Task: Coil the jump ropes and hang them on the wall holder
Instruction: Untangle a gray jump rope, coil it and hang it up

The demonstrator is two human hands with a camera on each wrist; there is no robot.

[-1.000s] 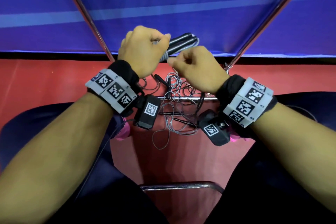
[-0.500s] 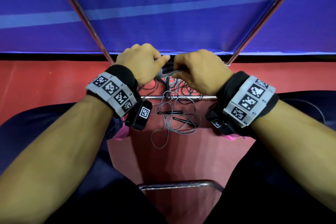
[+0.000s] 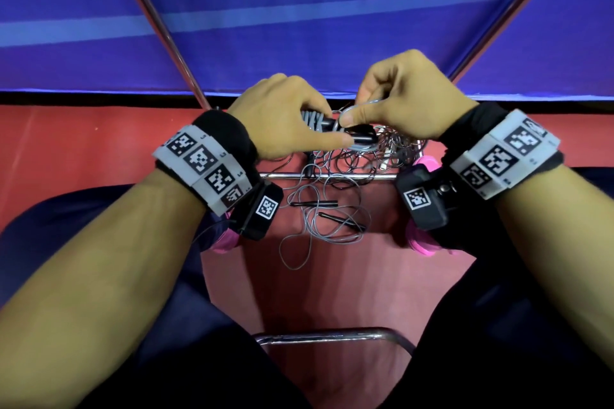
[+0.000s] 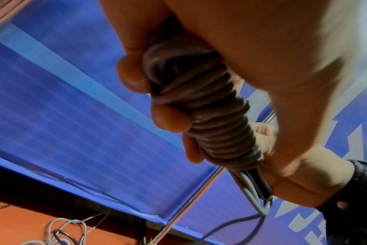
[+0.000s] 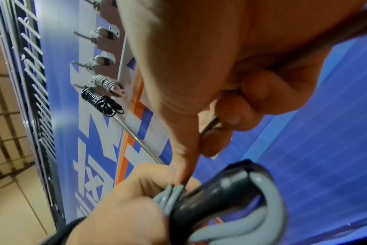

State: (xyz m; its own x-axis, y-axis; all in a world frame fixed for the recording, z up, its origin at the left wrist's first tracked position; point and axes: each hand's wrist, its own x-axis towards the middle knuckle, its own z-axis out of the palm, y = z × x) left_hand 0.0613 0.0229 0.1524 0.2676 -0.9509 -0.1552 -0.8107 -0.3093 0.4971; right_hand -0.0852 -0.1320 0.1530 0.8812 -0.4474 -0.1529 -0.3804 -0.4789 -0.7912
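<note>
A grey jump rope (image 3: 314, 120) is wound in tight turns round its black handles (image 3: 360, 139). My left hand (image 3: 282, 119) grips this coiled bundle (image 4: 210, 119), fingers curled round the turns. My right hand (image 3: 402, 100) pinches a grey loop of the cord (image 3: 347, 113) at the handle end, thumb against forefinger. The black handle tip (image 5: 218, 192) with grey loops shows in the right wrist view. On the wall holder's hooks (image 5: 103, 34) hang a white coiled rope (image 5: 107, 84) and a black coiled rope (image 5: 98, 101).
A tangle of loose grey and black ropes (image 3: 335, 206) lies on the red floor (image 3: 83, 149) under my hands, over a horizontal metal bar (image 3: 332, 176). Two slanted metal poles (image 3: 159, 30) cross a blue banner (image 3: 332, 26). A chair rail (image 3: 332, 337) sits between my knees.
Both hands stayed together on the bundle. The right hand lifted and now pinches a loop of cord, and the wrapped handles show between the hands.
</note>
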